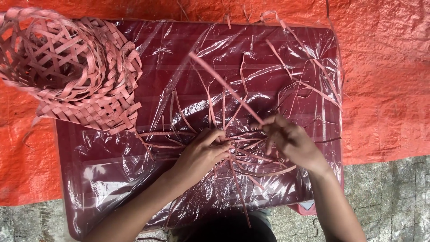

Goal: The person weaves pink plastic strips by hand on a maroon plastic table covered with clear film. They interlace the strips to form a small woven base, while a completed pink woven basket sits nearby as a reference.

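Pinching thin pink strips (242,157), two hands: left (204,154), right (291,141); one woven basket (76,71) beside.

Left hand (204,154) pressing crossed pink strips (242,154), right hand (291,141) pinching one strip, woven basket (76,71) on plastic-covered table (112,179)

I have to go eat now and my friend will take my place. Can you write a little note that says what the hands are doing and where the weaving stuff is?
Left hand: pressing down on the crossed pink strips at the middle of the table.
Right hand: pinching one long strip that rises toward the far side.
Things: loose strips fan out from the hands over the clear plastic sheet. Woven pink baskets sit at the far left corner.
Done: only a few strips are crossed.
Left: almost all of the weave; no walls yet.
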